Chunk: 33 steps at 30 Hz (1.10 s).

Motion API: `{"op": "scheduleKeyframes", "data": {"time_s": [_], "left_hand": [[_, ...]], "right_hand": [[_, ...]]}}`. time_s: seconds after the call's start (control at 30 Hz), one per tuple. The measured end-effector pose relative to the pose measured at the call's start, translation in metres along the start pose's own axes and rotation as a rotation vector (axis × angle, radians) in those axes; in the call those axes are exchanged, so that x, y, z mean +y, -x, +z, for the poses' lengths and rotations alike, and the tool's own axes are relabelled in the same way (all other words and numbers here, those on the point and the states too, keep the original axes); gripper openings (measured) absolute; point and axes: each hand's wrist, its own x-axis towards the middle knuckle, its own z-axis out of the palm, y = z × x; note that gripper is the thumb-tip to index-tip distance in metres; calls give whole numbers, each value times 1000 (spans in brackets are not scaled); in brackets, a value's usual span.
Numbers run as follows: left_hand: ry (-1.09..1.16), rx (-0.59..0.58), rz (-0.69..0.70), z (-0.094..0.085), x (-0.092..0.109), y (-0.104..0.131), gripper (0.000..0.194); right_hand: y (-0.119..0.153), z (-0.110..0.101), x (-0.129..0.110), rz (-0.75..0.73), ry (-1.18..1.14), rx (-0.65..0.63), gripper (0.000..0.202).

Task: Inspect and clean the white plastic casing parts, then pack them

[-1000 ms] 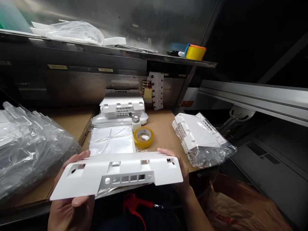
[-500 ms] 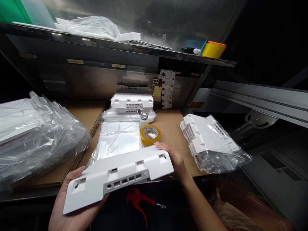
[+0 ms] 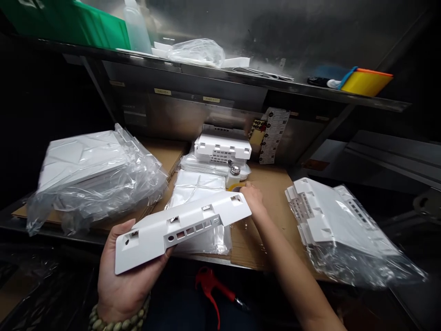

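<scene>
My left hand [image 3: 129, 276] is wrapped round the left end of a white plastic panel [image 3: 182, 225] with square cut-outs along its front. Beyond the panel's right end, my right hand [image 3: 253, 197] reaches toward a roll of yellow tape [image 3: 236, 187], which is mostly hidden; what its fingers hold, if anything, cannot be made out. A small bottle with a metal top [image 3: 234, 174] stands just behind the tape. Flat clear bags [image 3: 201, 179] lie beneath and behind the panel. More white panels [image 3: 223, 142] are stacked at the back.
Bagged white parts lie at the left [image 3: 89, 156] and the right [image 3: 330, 211]. A red air gun [image 3: 213, 287] hangs below the front edge. The metal shelf [image 3: 193, 69] above holds a green bin [image 3: 99, 27], a bottle [image 3: 137, 27] and a yellow container [image 3: 367, 82].
My right hand has let go of the panel and moved forward to the tape. My left hand keeps hold of the panel. The view has shifted left.
</scene>
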Motion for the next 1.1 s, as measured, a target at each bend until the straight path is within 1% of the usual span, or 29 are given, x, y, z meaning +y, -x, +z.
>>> {"op": "scheduleKeyframes", "data": {"time_s": [0.1,0.2,0.33,0.43,0.5,0.53,0.57,0.6,0.63,0.7,0.73,0.8,0.87,0.93,1.03,1.1], "left_hand": [[48,-13,-15,-3,1,-1,34],[76,-10,-8,-3,0,0,27],[99,14,29,-1,-3,6,27],[131,5,38,0,-6,10,33],[146,-7,56,0,-11,12,37],[147,-14,72,0,-14,12,39],[144,-20,93,0,-18,13,40],[138,-20,116,1,-22,14,41],[129,-17,135,1,-27,15,42],[119,-15,164,3,-35,19,46],[121,-15,173,4,-39,20,48],[127,-18,183,6,-45,24,52],[126,-15,188,6,-49,26,54],[120,-11,188,4,-51,26,53],[110,-25,189,1,-54,25,51],[95,-41,229,-1,-55,25,51]], "right_hand": [[6,2,2,40,-109,64,27],[14,2,13,69,-252,152,21],[37,0,32,72,-481,351,27],[69,-5,33,47,-663,530,37],[97,-9,21,1,-863,668,40],[113,-12,11,-39,-971,731,36],[128,-14,-2,-86,-1029,765,28],[143,-15,-16,-142,-1050,780,21],[157,-16,-32,-226,-1052,767,17],[177,-15,-63,-380,-998,731,19],[184,-14,-76,-431,-982,714,21],[191,-12,-96,-477,-972,710,22],[192,-11,-106,-478,-974,717,21],[191,-12,-109,-476,-956,713,18],[188,-13,-106,-459,-927,709,15],[189,-15,-104,-463,-911,721,16]]}}
